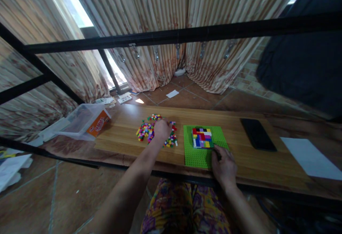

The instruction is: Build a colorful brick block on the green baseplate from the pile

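My left hand (162, 130) reaches into a loose pile of small coloured toy bricks (145, 131), its fingers bent down among them. Its fingertips are hidden, so I cannot see whether a brick is between them. On the green baseplate (196, 159) stands a square block of multicoloured bricks (202, 138), built up in layers. My right hand (224, 162) rests at the baseplate's front right, with thumb and fingers curled near the block's lower right corner. Whether those fingers hold a small brick cannot be made out.
A black phone-like slab (258, 134) and a white paper sheet (312, 157) lie to the right. At the left end sits a clear plastic bin (80, 120) with an orange label. A black metal bar (171, 37) crosses beyond the wooden board (120, 120).
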Demonstrator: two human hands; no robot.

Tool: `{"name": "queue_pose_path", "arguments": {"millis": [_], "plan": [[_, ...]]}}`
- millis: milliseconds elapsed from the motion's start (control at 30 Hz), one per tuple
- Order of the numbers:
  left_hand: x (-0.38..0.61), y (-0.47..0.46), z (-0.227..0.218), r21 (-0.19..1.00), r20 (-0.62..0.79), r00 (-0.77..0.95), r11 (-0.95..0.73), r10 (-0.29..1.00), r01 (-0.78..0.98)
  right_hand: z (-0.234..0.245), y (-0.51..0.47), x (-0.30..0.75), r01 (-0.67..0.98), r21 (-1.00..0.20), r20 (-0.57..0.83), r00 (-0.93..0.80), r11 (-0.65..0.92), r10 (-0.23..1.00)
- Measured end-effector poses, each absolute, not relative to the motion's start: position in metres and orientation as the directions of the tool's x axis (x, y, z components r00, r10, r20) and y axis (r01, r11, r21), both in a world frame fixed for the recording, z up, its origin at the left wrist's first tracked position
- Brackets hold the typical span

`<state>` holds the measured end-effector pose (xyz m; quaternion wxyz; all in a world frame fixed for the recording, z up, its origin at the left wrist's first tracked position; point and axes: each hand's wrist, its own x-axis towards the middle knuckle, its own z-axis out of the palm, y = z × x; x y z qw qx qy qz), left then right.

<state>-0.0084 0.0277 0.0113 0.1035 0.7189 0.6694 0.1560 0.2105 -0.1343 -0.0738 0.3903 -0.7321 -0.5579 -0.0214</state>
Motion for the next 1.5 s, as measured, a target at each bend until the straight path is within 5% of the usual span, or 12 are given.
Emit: {"name": "queue_pose_path", "arguments": {"millis": [300, 867, 1500], "plan": [[0.014, 0.04, -0.003, 0.239, 0.051, 0.053, -0.063, 0.997, 0.969, -0.072, -0.135, 0.211, 0.841, -0.534, 0.463, 0.377, -0.087, 0.802], [-0.011, 0.037, -0.006, 0.332, 0.015, 0.215, -0.207, 0.977, 0.92, -0.069, -0.135, 0.209, 0.831, -0.55, 0.451, 0.382, -0.086, 0.807], [-0.005, 0.037, 0.003, 0.266, 0.025, 0.187, -0.186, 0.982, 0.946, -0.066, -0.135, 0.206, 0.815, -0.573, 0.446, 0.397, -0.085, 0.802]]}}
